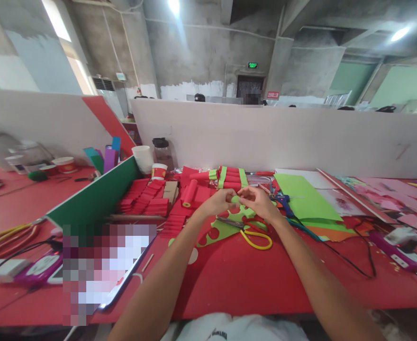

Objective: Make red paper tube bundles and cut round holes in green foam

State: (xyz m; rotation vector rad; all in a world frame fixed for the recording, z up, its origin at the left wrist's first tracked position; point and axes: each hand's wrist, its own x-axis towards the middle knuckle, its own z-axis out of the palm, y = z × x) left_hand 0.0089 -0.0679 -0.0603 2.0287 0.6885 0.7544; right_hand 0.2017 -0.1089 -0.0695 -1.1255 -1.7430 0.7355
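Observation:
My left hand (220, 201) and my right hand (259, 202) meet over the middle of the table, fingers pinched together. Between their fingertips is a small light-green paper disc (235, 199), partly covered by the fingers. Just below them, scissors (256, 238) with a yellow and a red handle loop lie on a light-green sheet (208, 240) that has round holes cut in it. Past my hands stands a bundle of red paper rolls (233, 178) bound with light-green strips. To the left of it, a single red paper roll (190, 193) rests among red paper.
Folded red paper strips (144, 199) lie beside a green board (91, 194) at left. A pixelated tablet (128, 258) sits nearer me. Paper cups (159, 171) and a dark bottle (163, 154) stand behind. Green sheets (308, 199), a glue gun (283, 203) and its cable lie right.

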